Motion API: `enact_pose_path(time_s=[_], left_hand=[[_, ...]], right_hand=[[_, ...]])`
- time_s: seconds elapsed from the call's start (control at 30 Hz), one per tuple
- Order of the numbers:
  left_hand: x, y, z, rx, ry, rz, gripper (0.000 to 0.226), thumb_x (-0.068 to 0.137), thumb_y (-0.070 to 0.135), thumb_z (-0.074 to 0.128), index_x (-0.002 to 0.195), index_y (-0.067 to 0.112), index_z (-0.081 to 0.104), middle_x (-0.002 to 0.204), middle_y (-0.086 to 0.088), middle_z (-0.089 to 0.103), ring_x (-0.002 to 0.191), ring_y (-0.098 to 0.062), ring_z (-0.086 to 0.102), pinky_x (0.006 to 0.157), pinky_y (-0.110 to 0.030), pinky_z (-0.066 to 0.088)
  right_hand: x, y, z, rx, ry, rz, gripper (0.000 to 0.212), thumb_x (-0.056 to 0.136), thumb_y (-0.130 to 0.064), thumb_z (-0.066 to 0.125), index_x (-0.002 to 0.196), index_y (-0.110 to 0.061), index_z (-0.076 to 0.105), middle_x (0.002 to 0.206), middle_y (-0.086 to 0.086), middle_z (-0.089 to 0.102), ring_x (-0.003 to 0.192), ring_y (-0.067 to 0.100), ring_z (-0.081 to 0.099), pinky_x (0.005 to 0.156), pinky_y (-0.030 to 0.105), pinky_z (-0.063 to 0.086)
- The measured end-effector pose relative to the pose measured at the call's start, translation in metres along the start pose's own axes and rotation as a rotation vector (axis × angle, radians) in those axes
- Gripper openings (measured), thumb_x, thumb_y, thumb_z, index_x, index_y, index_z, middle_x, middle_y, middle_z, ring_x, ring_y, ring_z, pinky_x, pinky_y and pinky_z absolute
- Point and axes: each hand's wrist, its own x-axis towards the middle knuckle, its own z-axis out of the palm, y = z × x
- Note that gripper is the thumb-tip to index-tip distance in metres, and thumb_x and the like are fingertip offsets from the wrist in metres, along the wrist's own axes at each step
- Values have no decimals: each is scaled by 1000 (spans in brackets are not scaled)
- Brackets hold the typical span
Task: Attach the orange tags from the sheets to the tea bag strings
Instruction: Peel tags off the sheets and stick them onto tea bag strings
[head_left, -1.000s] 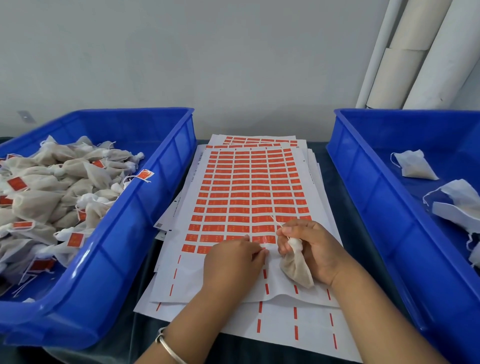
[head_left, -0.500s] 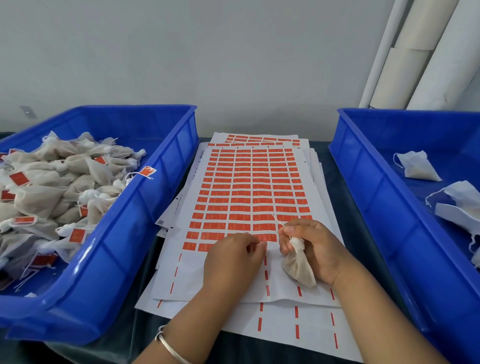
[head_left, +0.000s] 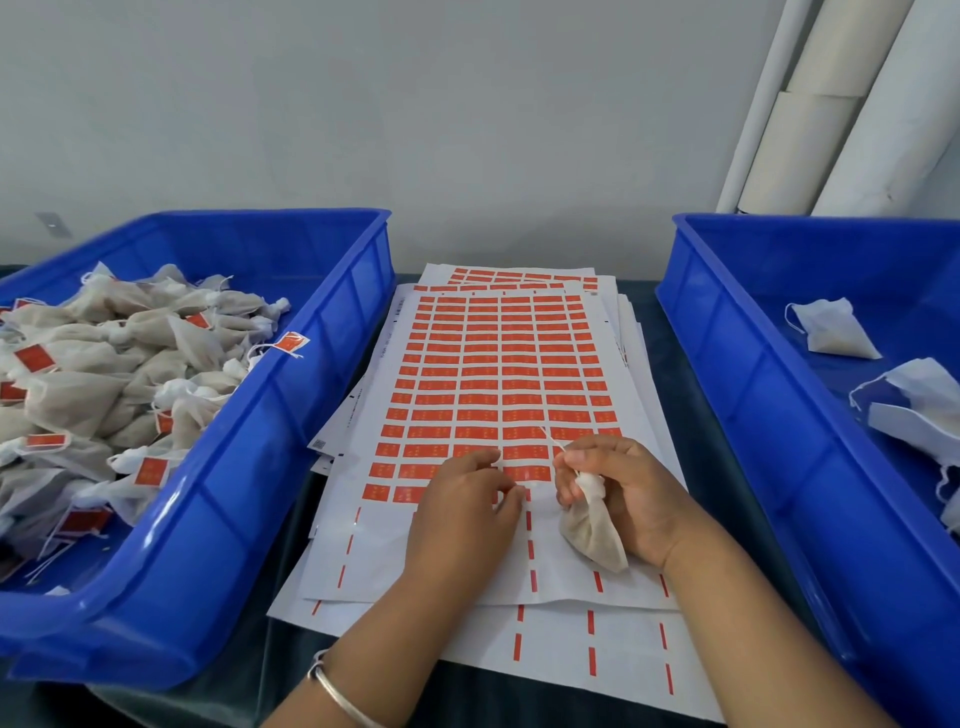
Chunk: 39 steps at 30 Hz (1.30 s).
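Nearby, left bin (head_left: 291, 395) (tagged bags), right bin (head_left: 727, 364), leaning rolls (head_left: 831, 104).

Our left hand (head_left: 465, 512) lay palm down, its fingers curled, the thumb and forefinger tips pressed close together at the far edge. A metal bangle (head_left: 340, 693) circled that wrist. Our right hand (head_left: 631, 499) sat just beside it, knuckles up, fingers curled inward and pinching. Both forearms reached forward, angling toward each other.
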Motion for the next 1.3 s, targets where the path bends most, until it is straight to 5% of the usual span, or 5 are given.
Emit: enact_pose_path(time_s=[0.17, 0.37, 0.73, 0.93, 1.3], left_hand=[[-1, -3, 0, -56, 56, -19, 20, 88, 38, 59, 101, 26, 70, 132, 13, 50, 118, -8, 47, 101, -32, 44], [0, -4, 1, -57, 71, -34, 28, 92, 38, 53, 115, 26, 64, 130, 14, 52, 116, -5, 45, 102, -25, 38], [-1, -3, -1, -66, 67, -18, 24, 82, 46, 64, 100, 31, 67, 115, 21, 53, 97, 1, 44, 87, -14, 36], [0, -4, -2, -77, 74, 8, 19, 85, 40, 63, 100, 29, 69, 111, 21, 53, 96, -1, 48, 90, -15, 40], [4, -1, -17, -500, 215, -249, 10, 93, 36, 50, 83, 35, 52, 84, 19, 58, 72, -5, 62, 48, -7, 40]], right_hand=[[0, -1, 2, 20, 1, -4, 11, 66, -23, 68, 73, -19, 76, 73, 4, 70, 60, 16, 65, 62, 29, 54], [-1, -2, 1, 28, -9, -16, 11, 64, -21, 68, 70, -18, 76, 72, 5, 69, 63, 17, 64, 64, 29, 54], [-2, -9, 0, 82, 103, -152, 18, 62, -28, 71, 79, -25, 78, 80, -4, 74, 68, 13, 71, 60, 26, 55], [-6, -13, 2, 62, 142, -175, 43, 57, -36, 73, 98, -20, 70, 97, -2, 75, 86, 18, 72, 64, 32, 58], [-11, -22, 2, -72, 139, -330, 37, 49, -47, 74, 82, -30, 77, 95, -5, 75, 94, 15, 70, 76, 32, 58]])
